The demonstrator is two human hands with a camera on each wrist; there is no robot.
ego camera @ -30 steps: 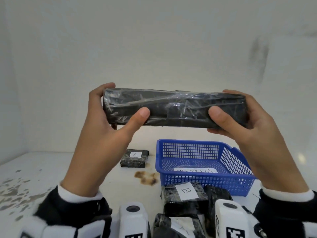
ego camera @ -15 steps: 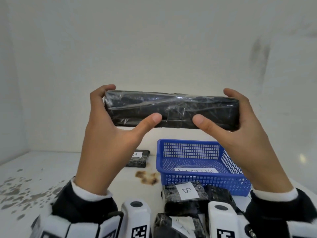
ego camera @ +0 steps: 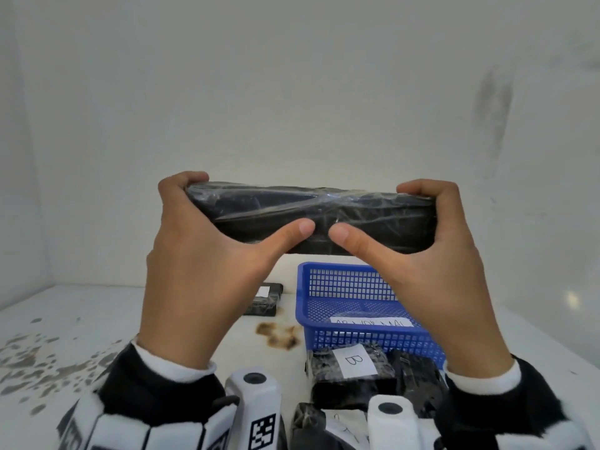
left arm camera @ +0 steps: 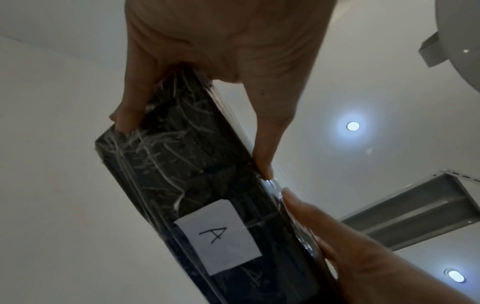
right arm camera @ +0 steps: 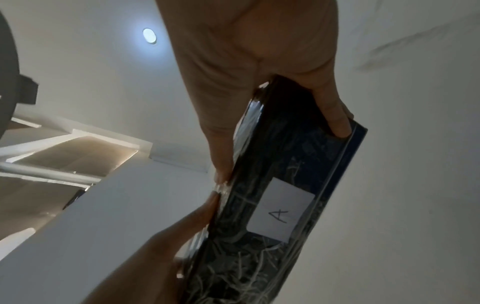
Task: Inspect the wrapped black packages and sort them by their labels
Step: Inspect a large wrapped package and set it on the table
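I hold a long black plastic-wrapped package (ego camera: 373, 219) level in the air with both hands. My left hand (ego camera: 201, 254) grips its left end and my right hand (ego camera: 438, 258) grips its right end, thumbs nearly meeting on the near face. A white label marked A (left arm camera: 218, 236) sits on the far face, seen in both wrist views (right arm camera: 280, 216). On the table below lie a package labelled B (ego camera: 354, 375), another black package (ego camera: 418, 378) beside it, one more (ego camera: 311, 427) at the bottom edge, and a small labelled package (ego camera: 266, 298) farther back.
A blue mesh basket (ego camera: 350, 284) with a paper label on its front wall stands on the white table (ego camera: 81, 319) behind the B package. A brown stain (ego camera: 276, 334) marks the table left of the basket. White walls close the back and left.
The package has dropped lower and tilted, its top face now showing. Both thumbs slid inward along the near face until they almost touch.
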